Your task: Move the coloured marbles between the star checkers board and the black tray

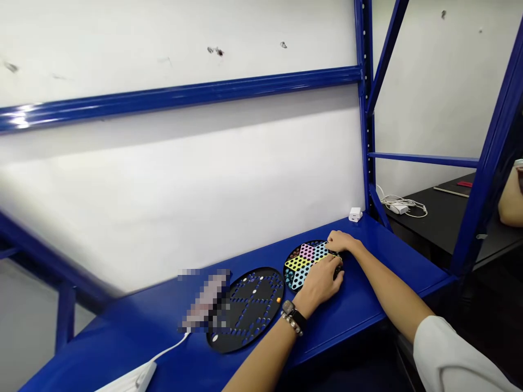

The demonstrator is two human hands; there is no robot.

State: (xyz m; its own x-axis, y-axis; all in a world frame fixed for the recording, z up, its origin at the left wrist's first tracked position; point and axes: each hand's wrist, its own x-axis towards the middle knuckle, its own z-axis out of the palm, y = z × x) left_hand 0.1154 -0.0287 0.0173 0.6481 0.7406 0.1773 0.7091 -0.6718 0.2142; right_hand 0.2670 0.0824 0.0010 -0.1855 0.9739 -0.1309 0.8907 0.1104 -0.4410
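A colourful star-shaped Chinese checkers board (303, 267), with pink, yellow and light-blue sections full of holes, lies in a round black tray (287, 279). My left hand (322, 280), wearing a black watch and a bead bracelet, rests over the board's right part, fingers bent down onto it. At the far right edge of the board is my right hand (340, 240), its fingers curled in close to the rim. Both sets of fingertips are hidden, so what they grip, if anything, does not show.
Left of the star board lies a larger black round perforated board (249, 310) with small white pieces and an orange one (278, 300). A blurred-out object (206, 302) with a white cable (171, 347) and a power strip (133, 379) are farther left. A white charger (355, 214) sits behind.
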